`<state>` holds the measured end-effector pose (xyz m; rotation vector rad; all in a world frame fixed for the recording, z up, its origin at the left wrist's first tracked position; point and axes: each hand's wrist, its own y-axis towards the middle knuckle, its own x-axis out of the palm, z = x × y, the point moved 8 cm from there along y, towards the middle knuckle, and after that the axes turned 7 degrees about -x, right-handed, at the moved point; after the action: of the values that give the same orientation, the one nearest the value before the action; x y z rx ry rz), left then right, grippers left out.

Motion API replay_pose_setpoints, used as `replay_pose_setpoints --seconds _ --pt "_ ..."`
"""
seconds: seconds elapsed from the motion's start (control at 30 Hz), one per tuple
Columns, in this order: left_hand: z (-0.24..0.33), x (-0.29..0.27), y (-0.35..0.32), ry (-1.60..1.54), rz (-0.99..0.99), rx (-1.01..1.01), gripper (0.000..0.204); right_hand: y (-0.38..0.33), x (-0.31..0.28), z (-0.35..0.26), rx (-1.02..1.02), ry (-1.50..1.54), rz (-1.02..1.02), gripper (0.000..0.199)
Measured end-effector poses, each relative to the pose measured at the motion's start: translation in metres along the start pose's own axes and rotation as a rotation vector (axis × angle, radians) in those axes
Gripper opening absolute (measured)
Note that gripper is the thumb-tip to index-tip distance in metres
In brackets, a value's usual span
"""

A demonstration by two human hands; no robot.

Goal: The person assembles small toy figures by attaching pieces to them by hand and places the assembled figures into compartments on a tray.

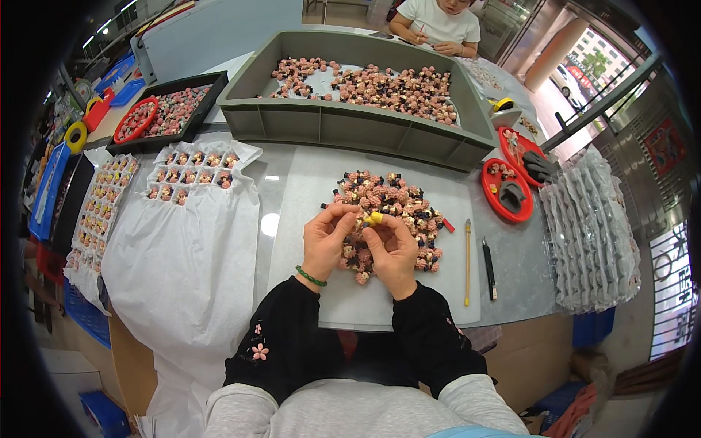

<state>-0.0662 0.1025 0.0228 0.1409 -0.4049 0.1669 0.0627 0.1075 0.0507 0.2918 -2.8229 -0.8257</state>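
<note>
Over a pile of small pink-haired figurines (387,191) on a white work sheet (310,182), my two hands meet with their fingertips close together. My left hand (327,239) is closed in a pinch, a green bracelet round its wrist. Yellow covers (374,217) sit on fingertips of my right hand (395,254), which pinches from the other side. Between the fingertips is a small figurine, mostly hidden by them. To the right of the pile lie a small red piece (447,225), a thin yellowish stick (467,263) and a black pen-like tool (488,270).
A large grey-green bin (358,120) of figurines stands beyond the pile. Left are a filled compartment tray (193,175), white paper (182,248) and a black tray (212,102). Red dishes (504,212) and stacked clear trays (591,233) stand right. Another person (442,22) sits opposite.
</note>
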Motion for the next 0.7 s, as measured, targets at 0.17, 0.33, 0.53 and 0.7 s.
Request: replay_pose_setpoints --seconds 0.17,0.33,0.53,0.7 --pt "0.007 0.005 0.001 -0.031 -0.014 0.011 0.016 0.001 0.001 0.0 0.031 0.013 -0.013 0.026" --pt "0.002 0.005 0.0 -0.104 -0.034 -0.101 0.015 0.001 -0.001 -0.001 0.001 -0.04 -0.01 0.028" --pt "0.01 0.01 0.001 -0.121 -0.092 -0.017 0.016 -0.001 -0.002 -0.003 -0.07 -0.166 0.007 0.03" --pt "0.009 0.014 0.003 -0.204 -0.16 -0.098 0.024 -0.001 -0.004 0.0 -0.093 -0.22 0.044 0.034"
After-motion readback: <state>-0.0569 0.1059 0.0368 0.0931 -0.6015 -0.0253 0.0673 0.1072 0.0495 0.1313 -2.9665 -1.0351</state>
